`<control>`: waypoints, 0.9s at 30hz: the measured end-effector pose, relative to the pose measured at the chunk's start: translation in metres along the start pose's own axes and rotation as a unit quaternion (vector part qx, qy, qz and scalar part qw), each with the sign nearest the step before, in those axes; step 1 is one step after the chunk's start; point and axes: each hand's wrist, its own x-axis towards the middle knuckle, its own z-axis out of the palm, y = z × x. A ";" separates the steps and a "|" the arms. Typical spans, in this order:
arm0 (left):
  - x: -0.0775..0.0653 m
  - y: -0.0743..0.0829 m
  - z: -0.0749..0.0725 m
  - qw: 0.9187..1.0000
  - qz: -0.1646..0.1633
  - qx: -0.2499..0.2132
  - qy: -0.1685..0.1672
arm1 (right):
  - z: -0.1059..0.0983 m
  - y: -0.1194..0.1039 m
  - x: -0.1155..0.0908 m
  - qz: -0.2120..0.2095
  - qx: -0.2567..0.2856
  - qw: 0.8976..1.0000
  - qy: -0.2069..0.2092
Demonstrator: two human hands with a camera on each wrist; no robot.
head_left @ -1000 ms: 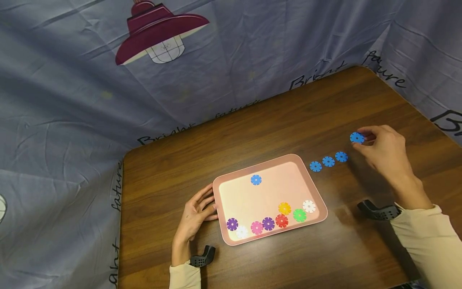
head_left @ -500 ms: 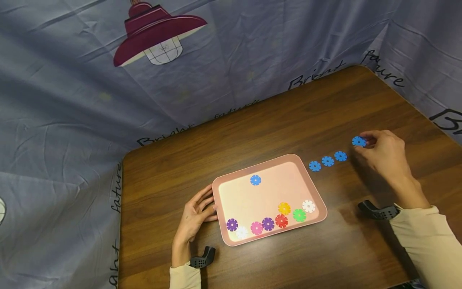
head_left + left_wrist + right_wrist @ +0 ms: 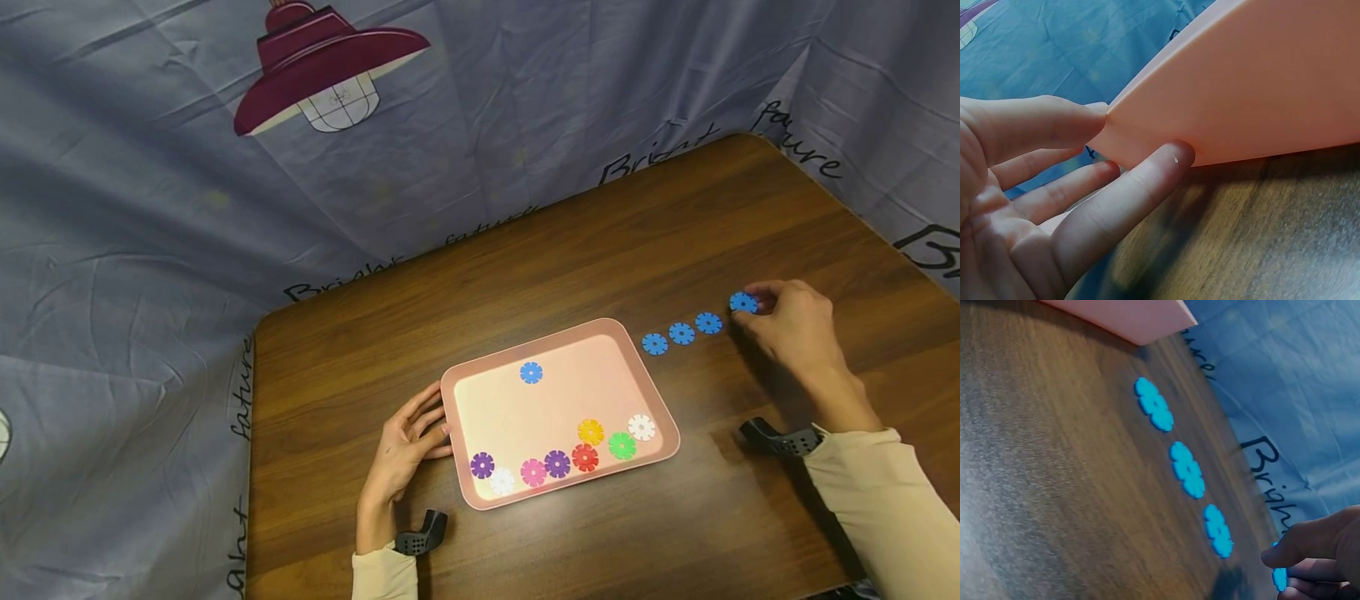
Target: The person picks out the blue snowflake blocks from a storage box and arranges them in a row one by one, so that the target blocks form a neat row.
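Observation:
At the right of the table, my right hand (image 3: 797,329) pinches a blue notched plastic disc (image 3: 743,303) between thumb and fingertips. The disc is low over the table, at the right end of a row of three matching blue discs (image 3: 682,333). The right wrist view shows this held disc (image 3: 1279,575) edge-on, partly covered by the thumb. My left hand (image 3: 401,446) touches the left side of a pink tray (image 3: 562,339) with extended fingers. Close up, the thumb and a fingertip press the tray's outer wall (image 3: 1241,94) near a corner.
One blue disc (image 3: 531,372) lies in the tray's upper part. Several discs in other colours, among them a yellow one (image 3: 591,432) and a green one (image 3: 622,446), lie along its near side. A printed curtain (image 3: 480,125) hangs behind the wooden table (image 3: 337,367).
My right hand has come down towards the table with the blue disc, close to the right end of the row. My left hand and the tray have stayed in place.

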 end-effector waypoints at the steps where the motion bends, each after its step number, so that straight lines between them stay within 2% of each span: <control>1: 0.000 0.000 0.000 1.000 0.000 0.000 0.000 | 0.001 0.000 0.000 0.001 0.000 1.000 -0.002; 12: -0.001 -0.001 -0.001 1.000 -0.003 0.005 0.008 | 0.012 0.005 0.000 0.001 0.005 1.000 -0.015; 27: 0.001 -0.002 -0.002 1.000 0.006 0.011 -0.003 | 0.015 0.010 0.001 -0.005 -0.001 1.000 -0.018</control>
